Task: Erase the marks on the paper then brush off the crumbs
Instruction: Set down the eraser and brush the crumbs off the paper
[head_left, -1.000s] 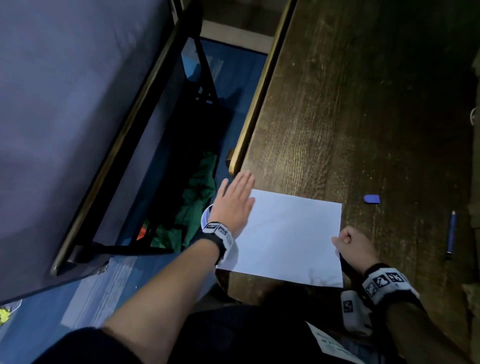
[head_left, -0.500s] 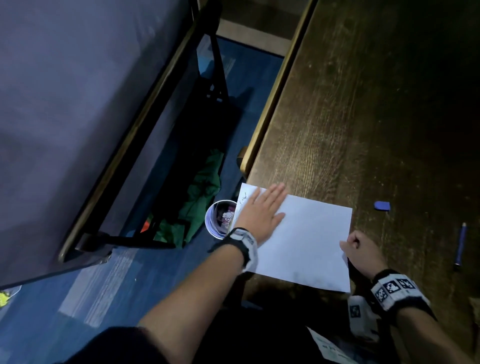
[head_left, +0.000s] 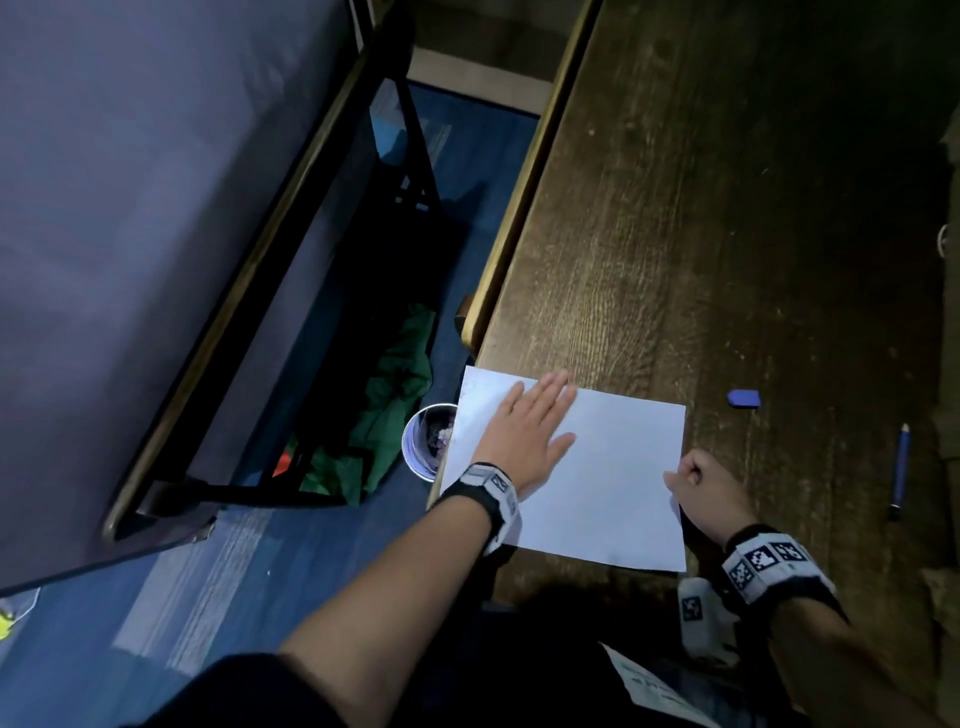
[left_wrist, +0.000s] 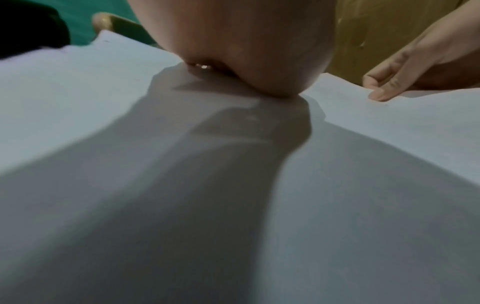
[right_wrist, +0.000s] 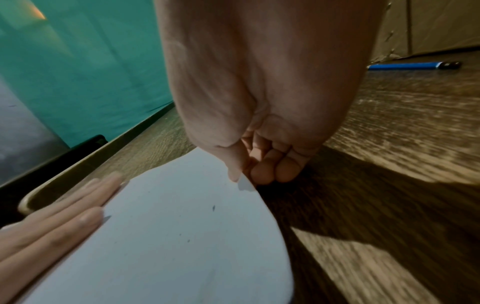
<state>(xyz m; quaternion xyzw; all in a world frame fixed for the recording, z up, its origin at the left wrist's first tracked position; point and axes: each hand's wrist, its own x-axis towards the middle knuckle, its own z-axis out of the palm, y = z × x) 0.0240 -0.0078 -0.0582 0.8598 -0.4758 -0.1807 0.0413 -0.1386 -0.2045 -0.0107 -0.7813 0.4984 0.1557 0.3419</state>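
My flat, spread left hand (head_left: 524, 436) has swept back from the paper's (head_left: 613, 478) overhanging edge toward my right hand (head_left: 701, 488), which pinches its edge; brushing looks nearly done.

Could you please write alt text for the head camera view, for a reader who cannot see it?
A left hand lies flat on a white sheet of paper at the corner of a dark wooden table, while the right hand pinches the sheet's right edge. A blue eraser and a blue pencil lie to the right.
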